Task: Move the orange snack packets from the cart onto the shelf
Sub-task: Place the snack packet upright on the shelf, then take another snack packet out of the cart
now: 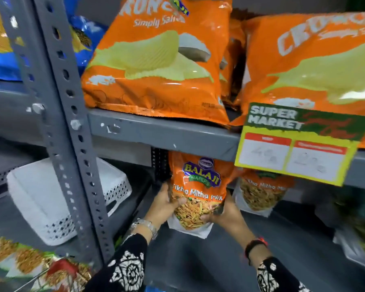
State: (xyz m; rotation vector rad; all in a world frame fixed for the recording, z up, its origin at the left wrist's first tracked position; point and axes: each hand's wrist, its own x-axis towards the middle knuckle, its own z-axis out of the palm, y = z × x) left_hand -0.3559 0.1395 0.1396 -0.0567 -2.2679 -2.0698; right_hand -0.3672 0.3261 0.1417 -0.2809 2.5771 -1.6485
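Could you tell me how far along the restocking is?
Done: one mix packet already stands on the lower shelf. In hand: left hand and right hand set a second packet beside it. Left: more packets lie at lower left.

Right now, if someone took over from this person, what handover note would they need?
Left hand: gripping the left edge of the Balaji packet.
Right hand: gripping its lower right side.
The packet is upright on the lower shelf, not yet let go.
Done: a second packet of the same kind stands to its right, further back.
Left: release this one. More packets show at bottom left, probably in the cart; how many cannot be told.
Upper shelf holds large orange chip bags.
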